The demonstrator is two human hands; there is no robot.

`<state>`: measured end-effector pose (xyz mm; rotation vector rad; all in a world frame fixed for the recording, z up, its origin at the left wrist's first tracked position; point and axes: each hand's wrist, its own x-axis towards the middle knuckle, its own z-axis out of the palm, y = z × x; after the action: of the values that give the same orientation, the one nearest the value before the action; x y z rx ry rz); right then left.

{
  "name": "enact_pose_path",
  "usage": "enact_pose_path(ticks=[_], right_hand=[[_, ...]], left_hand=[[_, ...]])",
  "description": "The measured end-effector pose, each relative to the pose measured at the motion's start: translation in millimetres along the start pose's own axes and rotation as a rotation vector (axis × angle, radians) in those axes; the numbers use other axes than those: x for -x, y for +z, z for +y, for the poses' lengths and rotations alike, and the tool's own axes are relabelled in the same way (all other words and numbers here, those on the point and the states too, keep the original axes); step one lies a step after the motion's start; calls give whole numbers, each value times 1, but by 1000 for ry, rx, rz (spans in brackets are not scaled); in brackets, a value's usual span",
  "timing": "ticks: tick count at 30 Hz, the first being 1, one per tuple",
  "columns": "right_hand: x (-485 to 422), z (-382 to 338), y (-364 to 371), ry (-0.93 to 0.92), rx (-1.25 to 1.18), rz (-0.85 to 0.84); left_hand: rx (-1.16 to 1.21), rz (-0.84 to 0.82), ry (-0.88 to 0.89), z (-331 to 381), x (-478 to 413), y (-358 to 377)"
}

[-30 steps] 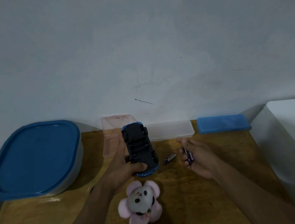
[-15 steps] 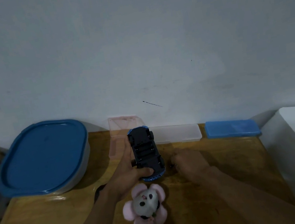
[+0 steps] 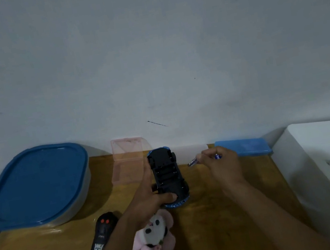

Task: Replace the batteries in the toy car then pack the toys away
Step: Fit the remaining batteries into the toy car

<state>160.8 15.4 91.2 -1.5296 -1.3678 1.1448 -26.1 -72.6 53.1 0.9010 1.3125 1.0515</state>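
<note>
A pale, scuffed wall rises behind a wooden table (image 3: 219, 214), and most of what matters sits close to that wall. The toy car (image 3: 167, 177) lies upside down near the middle of the table with its black underside up and its blue nose pointing toward the person. The left hand (image 3: 150, 195) holds it as before, with the fingers stretched along its left side and the thumb curled over the near end.

The right hand (image 3: 222, 165) is what has changed. Half a second ago it was lowered palm-down on the table just beside the car. Now it is lifted clear, just right of the car, and pinches a battery (image 3: 192, 161) in its fingertips, with the free end pointing at the car. A small bluish end shows by the knuckles, and I cannot tell for sure what it is. The battery that lay loose beside the car a second ago is gone from that spot.

A big blue-lidded container (image 3: 38, 186) stands at the left, with a pink clear box (image 3: 129, 159) between it and the car. A flat blue box (image 3: 245, 146) lies against the wall behind the right hand. Nearer the person, a black remote control (image 3: 104, 234) now shows fully beside the left forearm. A pink plush toy (image 3: 155, 236) sits just below the car, partly under the wrist.
</note>
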Motion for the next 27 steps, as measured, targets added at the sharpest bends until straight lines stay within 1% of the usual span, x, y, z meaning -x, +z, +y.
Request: enact_pose_path(ticks=[2, 5, 11, 20, 23, 25, 27], right_hand=[[6, -10, 4, 24, -78, -1], [15, -17, 15, 24, -94, 8], [28, -18, 29, -67, 74, 59], [39, -14, 41, -79, 202, 45], [38, -13, 40, -87, 225, 3], [36, -14, 37, -40, 184, -46], [33, -19, 33, 61, 80, -88]], left_hand=[[-4, -12, 29, 3, 2, 9], [-12, -22, 46, 7, 7, 18], [-29, -16, 75, 15, 17, 20], [-53, -33, 78, 18, 19, 19], [-57, -18, 94, 20, 22, 19], [-57, -8, 110, 21, 22, 19], [-46, -13, 112, 20, 23, 17]])
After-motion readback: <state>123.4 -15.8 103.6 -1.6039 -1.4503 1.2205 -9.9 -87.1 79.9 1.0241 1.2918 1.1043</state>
